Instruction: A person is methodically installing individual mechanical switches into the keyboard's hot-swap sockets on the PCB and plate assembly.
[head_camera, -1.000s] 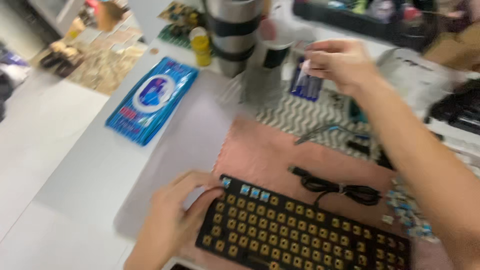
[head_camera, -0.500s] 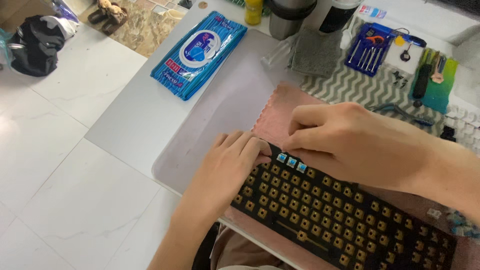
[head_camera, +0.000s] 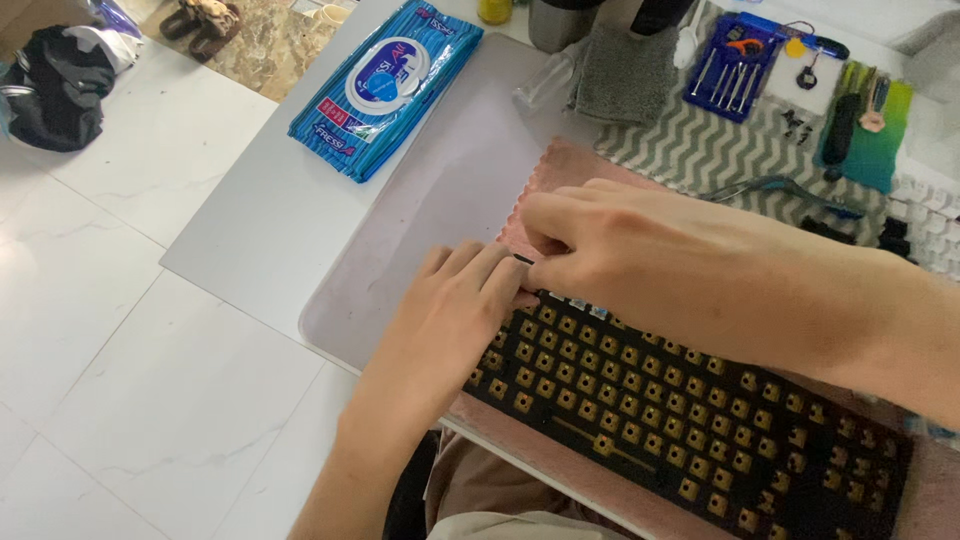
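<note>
A black keyboard (head_camera: 680, 410) with its keycaps off, showing rows of yellow switches, lies on a pink cloth (head_camera: 560, 165). My left hand (head_camera: 450, 320) rests flat on the keyboard's near-left corner. My right hand (head_camera: 620, 240) reaches across to the far-left corner, its fingertips pinched together at the top edge right beside my left fingertips. What the fingers pinch is too small to make out. A few blue keycaps peek out under my right hand.
A blue pack of wet wipes (head_camera: 385, 85) lies at the table's far left. A grey cloth (head_camera: 625, 70), a blue screwdriver set (head_camera: 735, 65), a zigzag-patterned mat (head_camera: 720, 150) and a cable (head_camera: 780, 190) sit behind the keyboard. The white floor lies to the left.
My right hand came back from the far side of the table to the keyboard's far-left corner. My left hand stayed on the near-left corner. The view has tilted down.
</note>
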